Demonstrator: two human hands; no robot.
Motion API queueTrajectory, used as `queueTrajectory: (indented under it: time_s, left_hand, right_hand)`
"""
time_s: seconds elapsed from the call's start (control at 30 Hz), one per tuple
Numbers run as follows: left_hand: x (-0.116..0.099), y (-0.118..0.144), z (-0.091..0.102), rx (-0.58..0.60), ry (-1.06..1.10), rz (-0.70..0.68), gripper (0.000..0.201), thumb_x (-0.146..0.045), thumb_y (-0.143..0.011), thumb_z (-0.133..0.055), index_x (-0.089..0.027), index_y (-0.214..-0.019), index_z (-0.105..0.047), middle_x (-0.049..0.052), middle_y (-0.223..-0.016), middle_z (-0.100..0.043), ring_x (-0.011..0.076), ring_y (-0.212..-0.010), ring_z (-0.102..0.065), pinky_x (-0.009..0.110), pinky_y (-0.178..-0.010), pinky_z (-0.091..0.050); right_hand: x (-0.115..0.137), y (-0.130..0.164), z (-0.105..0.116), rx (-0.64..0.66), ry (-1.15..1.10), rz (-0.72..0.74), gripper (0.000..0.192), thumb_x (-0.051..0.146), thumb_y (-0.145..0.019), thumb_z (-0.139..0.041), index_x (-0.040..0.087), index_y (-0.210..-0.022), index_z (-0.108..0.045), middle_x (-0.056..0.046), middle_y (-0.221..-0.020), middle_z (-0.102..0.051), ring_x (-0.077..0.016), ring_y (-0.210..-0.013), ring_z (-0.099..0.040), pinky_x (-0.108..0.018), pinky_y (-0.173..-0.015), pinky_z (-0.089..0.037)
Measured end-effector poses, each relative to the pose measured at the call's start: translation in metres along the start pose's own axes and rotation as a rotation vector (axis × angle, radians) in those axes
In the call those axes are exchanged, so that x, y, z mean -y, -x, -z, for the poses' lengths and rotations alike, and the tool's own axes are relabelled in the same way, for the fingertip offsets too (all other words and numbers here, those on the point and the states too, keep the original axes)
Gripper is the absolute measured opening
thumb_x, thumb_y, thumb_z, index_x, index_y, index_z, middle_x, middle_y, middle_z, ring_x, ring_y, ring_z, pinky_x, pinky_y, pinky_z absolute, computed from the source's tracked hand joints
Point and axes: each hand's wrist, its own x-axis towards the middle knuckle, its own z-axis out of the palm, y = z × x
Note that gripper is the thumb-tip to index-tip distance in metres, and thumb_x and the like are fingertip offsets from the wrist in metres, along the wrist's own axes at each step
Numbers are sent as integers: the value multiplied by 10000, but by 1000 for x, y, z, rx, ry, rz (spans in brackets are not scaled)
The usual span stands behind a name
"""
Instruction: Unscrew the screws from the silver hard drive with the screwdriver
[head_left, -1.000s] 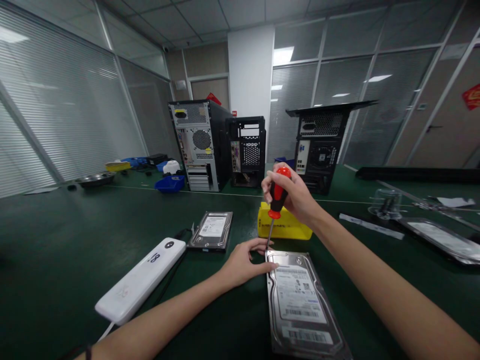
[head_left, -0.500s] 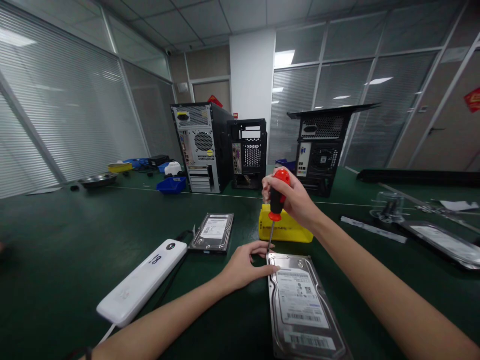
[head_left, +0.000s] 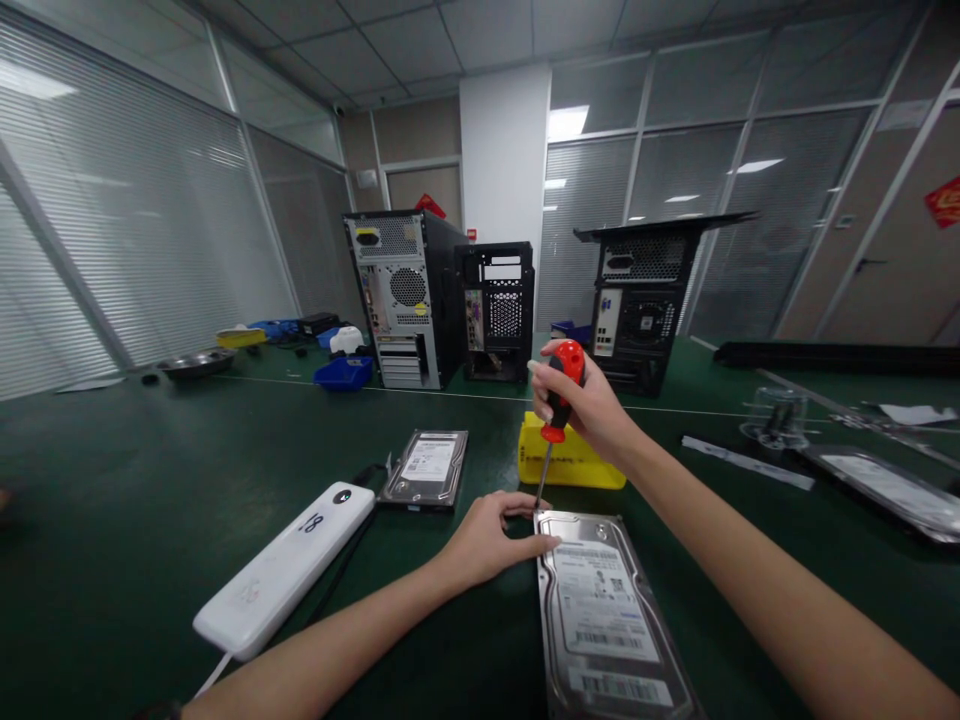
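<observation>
Screwdriver [head_left: 559, 400] slightly lower; two hard drives [head_left: 600, 610].

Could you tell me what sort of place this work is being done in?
Probably an office-style computer repair or teardown workshop: opened desktop tower cases stand on a long green table, a hard drive lies under a screwdriver, and glass partitions with blinds surround it.

Second drive [head_left: 425, 468], white box [head_left: 285, 567] (numbered), three computer cases [head_left: 405, 297]

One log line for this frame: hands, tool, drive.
right hand: grips screwdriver, tip at far-left corner of hard drive | left hand: steadies that corner | second drive: flat, untouched
</observation>
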Motion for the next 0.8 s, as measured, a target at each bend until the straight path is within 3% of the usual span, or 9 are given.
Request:
queueTrajectory:
  time_s: [0.1,0.17,0.23,0.3,0.4,0.53,0.6,0.67,0.8]
  left_hand:
    - [-2,1,0,-5,-17,-2,491,-474,-722,-704,-200,-1126,-654,56,-1162,-662,246,-1053,-609,305,-790,-432]
    - [-2,1,1,6,-19,-24,477,-477,-732,-694,-213,-1127,-655,48,-1172,-656,240,-1061,-602,312,-825,-435]
    - [-2,1,2,18,-15,-38,472,-478,-741,-686,-220,-1134,-652,48,-1185,-648,237,-1070,-595,319,-854,-436]
    - [-1,1,3,22,-8,-34,482,-479,-742,-684,-219,-1146,-646,54,-1197,-641,240,-1077,-589,326,-868,-436]
    - [1,1,2,21,-5,-45,488,-477,-747,-678,-216,-1157,-637,59,-1200,-638,239,-1074,-587,325,-865,-439]
    - [0,0,1,20,-15,-56,483,-466,-751,-677,-212,-1159,-632,55,-1194,-643,230,-1057,-592,311,-836,-439]
    - [-1,0,1,17,-20,-41,482,-458,-748,-681,-214,-1160,-630,52,-1185,-648,233,-1052,-595,306,-808,-440]
    - [-2,0,1,15,-22,-35,475,-450,-745,-683,-214,-1155,-632,53,-1181,-651,236,-1050,-598,301,-790,-440]
    - [-1,0,1,19,-24,-38,478,-458,-746,-677,-218,-1157,-632,57,-1199,-641,235,-1063,-593,304,-807,-437]
  right_hand:
    - [34,-2,4,-197,-151,92,316,336,-737,-721,265,-947,-496,77,-654,-522,-27,-423,-411,-168,-379,-295]
    - [72,-1,13,-327,-234,132,159,351,-815,-638,271,-894,-525,65,-676,-515,1,-424,-369,-137,-355,-220]
    - [107,4,29,-425,-97,177,108,397,-872,-539,303,-911,-577,39,-714,-561,-15,-499,-451,-151,-366,-193]
    - [122,14,48,-436,220,204,161,426,-875,-503,321,-932,-609,40,-698,-573,-47,-513,-503,-212,-365,-175]
    - [94,43,77,-198,574,-339,249,495,-841,-521,269,-905,-604,20,-652,-551,-60,-411,-455,-193,-319,-265]
    - [20,94,101,-11,795,-724,302,494,-861,-450,203,-805,-506,33,-606,-491,-97,-412,-499,-215,-328,-416]
    - [0,111,102,66,1038,-767,322,474,-909,-332,201,-833,-484,7,-637,-529,-130,-438,-548,-278,-390,-484]
    - [-7,119,97,140,1284,-672,328,420,-929,-291,190,-890,-521,-69,-772,-625,-192,-601,-638,-365,-560,-542]
    - [-9,118,85,236,1626,-547,373,388,-926,-316,150,-1045,-578,-145,-937,-681,-297,-837,-674,-483,-739,-515]
